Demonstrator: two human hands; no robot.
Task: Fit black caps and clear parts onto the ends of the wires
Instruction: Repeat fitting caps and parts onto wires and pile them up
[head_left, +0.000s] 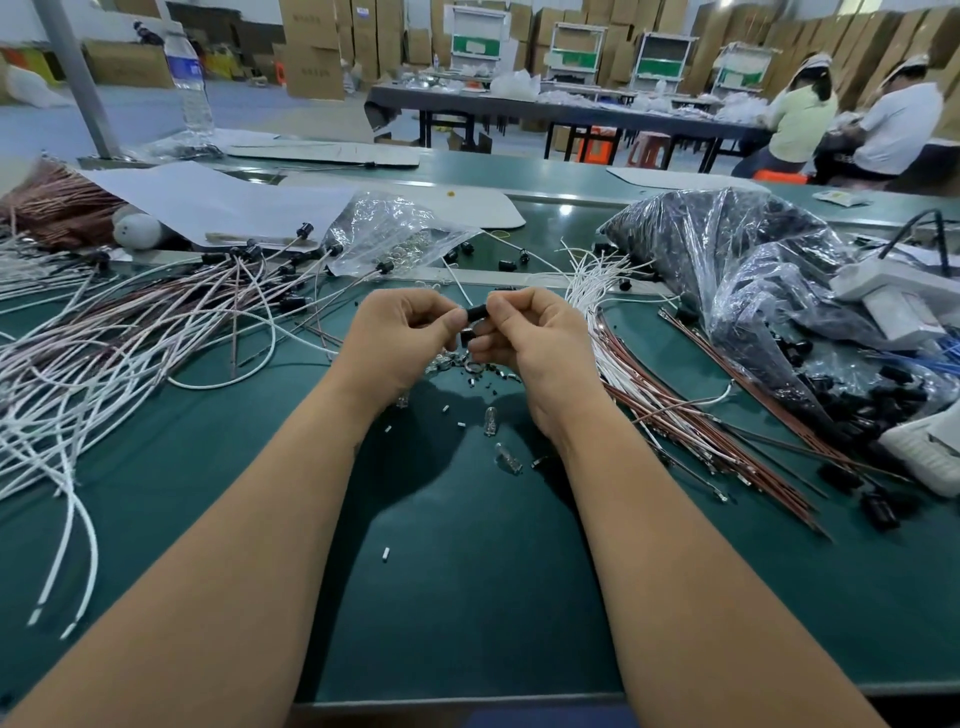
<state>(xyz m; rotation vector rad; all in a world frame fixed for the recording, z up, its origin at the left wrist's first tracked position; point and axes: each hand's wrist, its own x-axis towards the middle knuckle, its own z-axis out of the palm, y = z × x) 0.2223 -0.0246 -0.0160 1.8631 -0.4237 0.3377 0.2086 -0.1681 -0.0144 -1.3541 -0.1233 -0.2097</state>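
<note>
Green surface (467, 597), matte, strewn with small loose parts. Left hand (400, 338) and right hand (530, 338) meet above its centre, fingers curled; together they pinch a black cap (477, 313). Clear parts (491, 422) lie just below the hands. Capped wires (156, 322) sprawl left; uncapped white and brown wires (675, 395) fan right, beside a plastic bag of caps (727, 260). Water bottle (189, 78) stands rear left. Room beyond: stacked cartons (311, 47), a long table (545, 106), two seated workers (852, 119).
</note>
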